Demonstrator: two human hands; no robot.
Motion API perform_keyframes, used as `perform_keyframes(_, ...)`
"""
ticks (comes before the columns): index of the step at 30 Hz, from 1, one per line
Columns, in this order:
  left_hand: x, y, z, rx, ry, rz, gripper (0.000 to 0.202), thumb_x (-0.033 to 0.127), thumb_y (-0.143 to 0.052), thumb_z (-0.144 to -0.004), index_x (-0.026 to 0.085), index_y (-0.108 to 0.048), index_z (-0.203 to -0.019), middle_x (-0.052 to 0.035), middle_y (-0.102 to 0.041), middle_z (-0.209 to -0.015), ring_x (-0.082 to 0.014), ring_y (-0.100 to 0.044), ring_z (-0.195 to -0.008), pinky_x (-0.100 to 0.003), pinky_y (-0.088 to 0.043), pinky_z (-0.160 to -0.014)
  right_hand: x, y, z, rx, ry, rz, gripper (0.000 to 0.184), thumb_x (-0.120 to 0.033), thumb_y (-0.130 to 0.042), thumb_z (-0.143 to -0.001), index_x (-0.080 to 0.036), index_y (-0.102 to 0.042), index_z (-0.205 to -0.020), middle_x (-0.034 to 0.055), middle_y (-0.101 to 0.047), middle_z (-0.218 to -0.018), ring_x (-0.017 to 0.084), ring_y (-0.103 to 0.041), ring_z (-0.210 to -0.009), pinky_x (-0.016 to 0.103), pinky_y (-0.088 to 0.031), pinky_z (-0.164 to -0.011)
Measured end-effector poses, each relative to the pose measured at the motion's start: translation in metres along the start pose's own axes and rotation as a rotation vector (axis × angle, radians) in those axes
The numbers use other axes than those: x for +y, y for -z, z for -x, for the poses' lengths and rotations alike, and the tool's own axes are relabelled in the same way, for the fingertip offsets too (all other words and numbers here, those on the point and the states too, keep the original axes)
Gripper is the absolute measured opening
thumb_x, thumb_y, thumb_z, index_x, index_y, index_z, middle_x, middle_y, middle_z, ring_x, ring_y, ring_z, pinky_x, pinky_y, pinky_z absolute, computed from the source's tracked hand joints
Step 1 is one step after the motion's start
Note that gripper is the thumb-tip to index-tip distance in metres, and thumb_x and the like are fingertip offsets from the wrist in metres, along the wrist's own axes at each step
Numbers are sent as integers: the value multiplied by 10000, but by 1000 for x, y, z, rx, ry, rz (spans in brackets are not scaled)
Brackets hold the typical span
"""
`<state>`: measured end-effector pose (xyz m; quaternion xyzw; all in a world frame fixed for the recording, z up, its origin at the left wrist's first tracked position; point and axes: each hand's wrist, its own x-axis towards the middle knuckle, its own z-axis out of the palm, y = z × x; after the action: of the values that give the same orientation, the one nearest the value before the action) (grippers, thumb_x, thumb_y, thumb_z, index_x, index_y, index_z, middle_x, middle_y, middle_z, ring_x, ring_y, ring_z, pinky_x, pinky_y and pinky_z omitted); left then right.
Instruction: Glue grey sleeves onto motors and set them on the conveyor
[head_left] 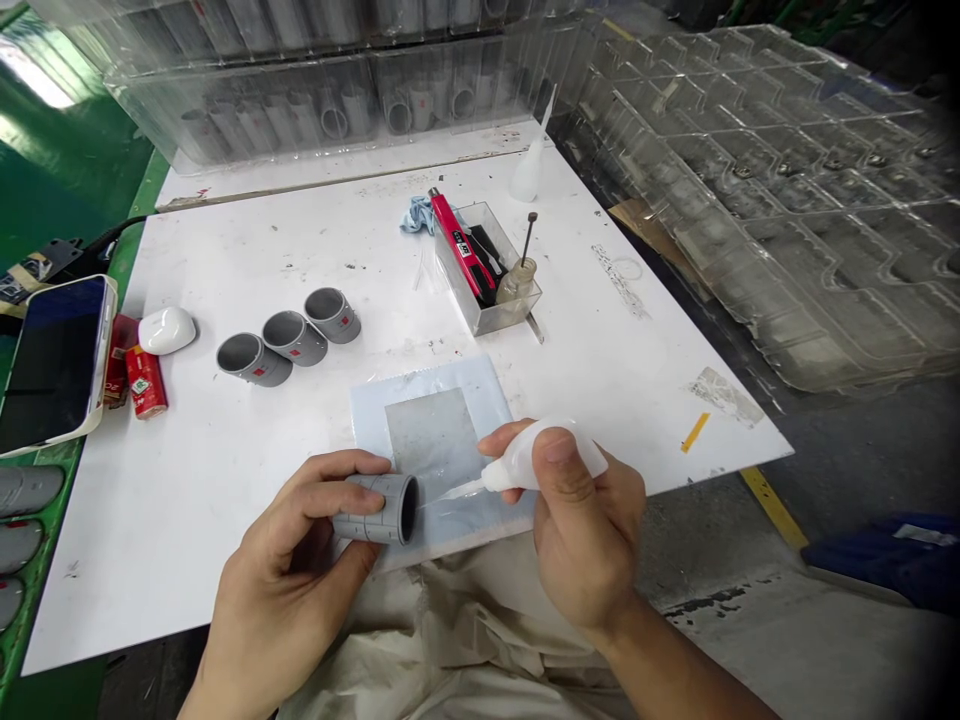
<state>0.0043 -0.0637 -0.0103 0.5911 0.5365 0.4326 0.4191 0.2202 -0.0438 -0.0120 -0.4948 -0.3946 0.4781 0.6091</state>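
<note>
Near the front edge of the white table, my left hand (300, 560) grips a grey plastic cylinder (375, 508) on its side, the open end facing right. My right hand (589, 525) is wrapped round a white squeeze bottle (525, 455), its thin nozzle pointing left at the cylinder's rim. Whether the tip touches the rim, I cannot tell. Beneath both hands lies a pale blue cloth (367, 410) with a grey square sheet (435, 430) on it. Three similar grey cylinders (295, 338) stand in a slanting row at the left.
A clear box (487, 318) holds a red pen-like tool (461, 245) and a small glass bottle (517, 283). Behind it stands a white nozzle bottle (531, 170). A phone (56, 360), red rolls (145, 382) and white case (166, 330) sit left. Clear trays (750, 200) lie right.
</note>
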Motion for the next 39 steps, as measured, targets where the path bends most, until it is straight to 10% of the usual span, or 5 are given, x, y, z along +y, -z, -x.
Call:
perform_keyframes(30, 1, 0, -1, -28, -16, -34, 399, -14, -683, -926, 349, -732, -1084, 29, -734, -1280, -104, -705, -1195, -99, -572, -834, -4, -11, -9, 134, 41, -97, 436, -583, -677, -1048, -243, -848, -835, 18, -818, -875, 127, -655, -655, 268, -528, -617)
perform_keyframes(39, 12, -12, 3, 132, 116, 12, 430, 110, -811, -868, 401, -809, -1184, 48, -768, -1272, -135, -706, -1210, -147, -571, -983, -3, -11, -9, 163, 90, -159, 438, -586, -678, -1046, -239, -836, -831, 13, -817, -882, 123, -638, -625, 273, -521, -577)
